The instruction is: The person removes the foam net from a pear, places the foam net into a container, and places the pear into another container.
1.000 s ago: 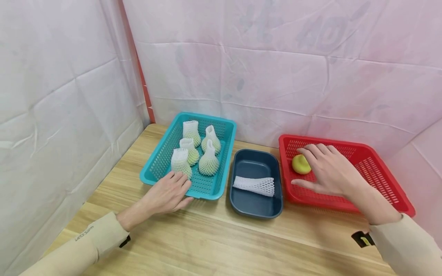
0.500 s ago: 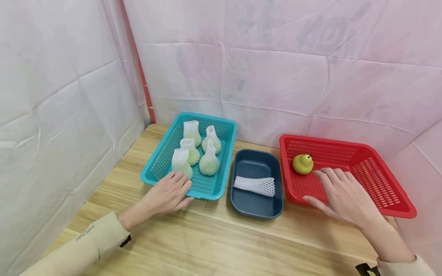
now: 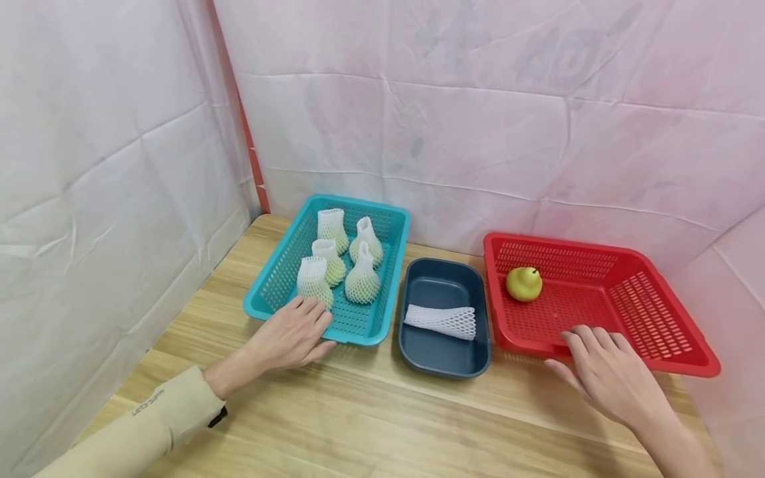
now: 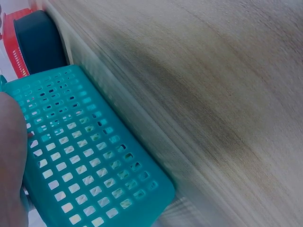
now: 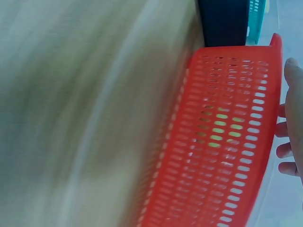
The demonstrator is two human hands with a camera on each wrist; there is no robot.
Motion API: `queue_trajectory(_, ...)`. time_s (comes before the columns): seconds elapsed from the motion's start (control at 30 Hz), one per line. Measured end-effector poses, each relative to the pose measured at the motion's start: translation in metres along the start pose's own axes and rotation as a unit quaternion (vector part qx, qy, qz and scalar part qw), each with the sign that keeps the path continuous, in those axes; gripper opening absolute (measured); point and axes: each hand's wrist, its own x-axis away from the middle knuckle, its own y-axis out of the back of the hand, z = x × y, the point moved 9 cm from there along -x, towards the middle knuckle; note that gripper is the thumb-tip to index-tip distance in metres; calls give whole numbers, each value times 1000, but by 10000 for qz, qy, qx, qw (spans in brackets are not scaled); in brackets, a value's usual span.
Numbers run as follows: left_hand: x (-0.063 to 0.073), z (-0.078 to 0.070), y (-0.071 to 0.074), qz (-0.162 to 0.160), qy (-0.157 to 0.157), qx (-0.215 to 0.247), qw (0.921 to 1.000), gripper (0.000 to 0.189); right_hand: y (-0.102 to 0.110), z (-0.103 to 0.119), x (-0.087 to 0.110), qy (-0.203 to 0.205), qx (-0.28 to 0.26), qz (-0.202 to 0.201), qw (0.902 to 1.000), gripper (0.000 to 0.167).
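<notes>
My left hand holds the near rim of a teal basket, its fingers over the edge and its thumb outside. Inside stand several pears wrapped in white foam nets; the nearest touches or lies right by my fingertips. My right hand is at the near rim of a red basket, fingers loosely bent and holding nothing. In the right wrist view its fingertips show just over the rim. A bare green-yellow pear sits in that basket's left part.
Between the baskets stands a dark blue tray with one flat white foam net in it. All three rest on a wooden table. White and pinkish sheets hang behind and at the sides.
My right hand has drawn back from over the pear toward me, down to the red basket's near rim. The pear has come into full view, upright. My left hand has stayed put.
</notes>
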Motion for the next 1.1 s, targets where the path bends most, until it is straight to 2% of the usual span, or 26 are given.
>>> queue_trajectory(0.23, 0, 0, 0, 43, 6, -27, 10000, 44, -3, 0, 9, 115, 50, -203, 9997, 68)
queue_trajectory(0.53, 1, -1, 0, -47, -64, -57, 10000, 45, 6, 5, 2, 409, 106, -702, 9966, 56)
queue_trajectory(0.73, 0, 1, 0, 81, -49, -75, 9999, 51, 2, 5, 3, 430, 130, -705, 9965, 55)
queue_trajectory(0.9, 0, 13, 7, 114, 203, 186, 9996, 70, -4, 4, 7, 379, 162, -473, 9980, 55)
queue_trajectory(1.1, -4, 34, 20, -210, 621, 339, 9973, 88, -7, 3, 10, 346, 185, -387, 9985, 55)
